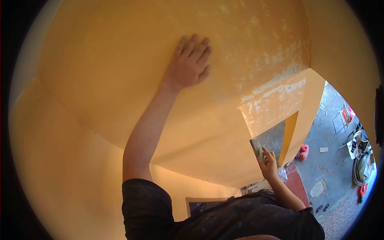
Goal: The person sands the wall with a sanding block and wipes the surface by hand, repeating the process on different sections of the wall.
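My left hand lies flat against the yellow-orange wall, fingers stretched out and a little apart, with nothing under it that I can see. Lower and to the right, my right hand is closed round a plastering trowel. Its flat, dark-edged blade points up and left, and the handle is mostly hidden by my fingers. To the right of my left hand, the wall surface carries whitish patches and streaks.
Below on the right is a grey floor with a red bundle, a white rectangular piece, a coiled hose and a pair of dark slippers. A metal-framed item stands farther off. A framed opening shows low behind my shoulder.
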Demonstrator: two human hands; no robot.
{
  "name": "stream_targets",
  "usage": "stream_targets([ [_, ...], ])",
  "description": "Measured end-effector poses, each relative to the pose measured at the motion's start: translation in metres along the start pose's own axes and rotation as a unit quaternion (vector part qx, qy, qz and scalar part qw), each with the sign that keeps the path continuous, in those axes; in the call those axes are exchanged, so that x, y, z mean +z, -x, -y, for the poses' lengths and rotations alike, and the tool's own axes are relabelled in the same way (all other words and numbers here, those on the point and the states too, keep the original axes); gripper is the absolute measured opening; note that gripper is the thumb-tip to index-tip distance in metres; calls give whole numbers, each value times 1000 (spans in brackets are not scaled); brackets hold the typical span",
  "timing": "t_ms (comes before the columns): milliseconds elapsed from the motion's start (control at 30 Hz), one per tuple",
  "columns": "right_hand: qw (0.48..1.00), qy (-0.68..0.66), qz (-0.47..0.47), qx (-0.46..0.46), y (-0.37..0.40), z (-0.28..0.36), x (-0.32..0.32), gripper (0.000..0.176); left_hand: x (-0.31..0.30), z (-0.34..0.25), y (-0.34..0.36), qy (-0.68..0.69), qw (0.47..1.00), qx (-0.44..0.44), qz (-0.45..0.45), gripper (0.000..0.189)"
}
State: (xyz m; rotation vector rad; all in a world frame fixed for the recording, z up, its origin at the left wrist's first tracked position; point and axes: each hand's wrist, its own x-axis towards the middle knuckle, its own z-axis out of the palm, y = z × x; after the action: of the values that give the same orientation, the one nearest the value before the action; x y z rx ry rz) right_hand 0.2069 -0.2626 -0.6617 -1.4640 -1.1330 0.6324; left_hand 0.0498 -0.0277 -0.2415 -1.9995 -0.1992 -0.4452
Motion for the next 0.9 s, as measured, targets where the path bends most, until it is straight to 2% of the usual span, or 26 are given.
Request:
stream_targets([
  [33,1000,-7,-14,-7,0,-2,0,57,4,-17,7,5,1000,-1,3,49],
  [100,1000,-3,-20,0,1,-4,-3,57,13,-57,25,50,996,-67,27,51],
  [233,999,28,-27,15,1,-11,-14,57,21,-112,56,102,989,-53,96,51],
  [300,997,-43,-19,65,-1,-18,-17,57,21,-115,68,249,953,71,158,46],
  [333,994,-75,-11,79,-1,-33,-14,60,21,-108,73,258,951,67,160,46],
  [367,994,-70,-7,87,0,-31,-17,60,14,-89,68,233,965,63,106,43],
  [433,951,-241,36,190,-6,-22,-16,65,-5,-41,59,168,984,49,25,37],
  [500,944,-264,53,190,-12,-16,-12,66,-30,8,47,87,995,7,-43,35],
  [567,923,-327,113,167,-23,-1,-3,63,-47,48,37,11,993,-45,-108,33],
  [633,923,-340,133,122,-44,19,17,61,-43,69,31,-20,989,-70,-130,33],
  [667,950,-282,113,78,-54,33,23,58,-38,75,28,-24,986,-75,-148,34],
  [700,972,-221,73,21,-66,37,37,59,-35,79,27,-28,983,-78,-166,35],
  [733,986,-139,24,-87,-78,61,41,63,-32,70,26,-28,982,-81,-167,35],
  [800,971,-52,-72,-223,-101,85,57,67,-24,45,20,-153,972,-113,-136,38],
  [833,954,-25,-117,-275,-112,98,63,67,-20,48,22,-154,972,-113,-140,38],
  [867,953,-23,-120,-278,-124,105,69,67,-17,53,24,-120,972,-115,-166,39],
  [900,934,0,-156,-320,-134,111,75,66,-14,57,26,-86,971,-117,-191,40],
])
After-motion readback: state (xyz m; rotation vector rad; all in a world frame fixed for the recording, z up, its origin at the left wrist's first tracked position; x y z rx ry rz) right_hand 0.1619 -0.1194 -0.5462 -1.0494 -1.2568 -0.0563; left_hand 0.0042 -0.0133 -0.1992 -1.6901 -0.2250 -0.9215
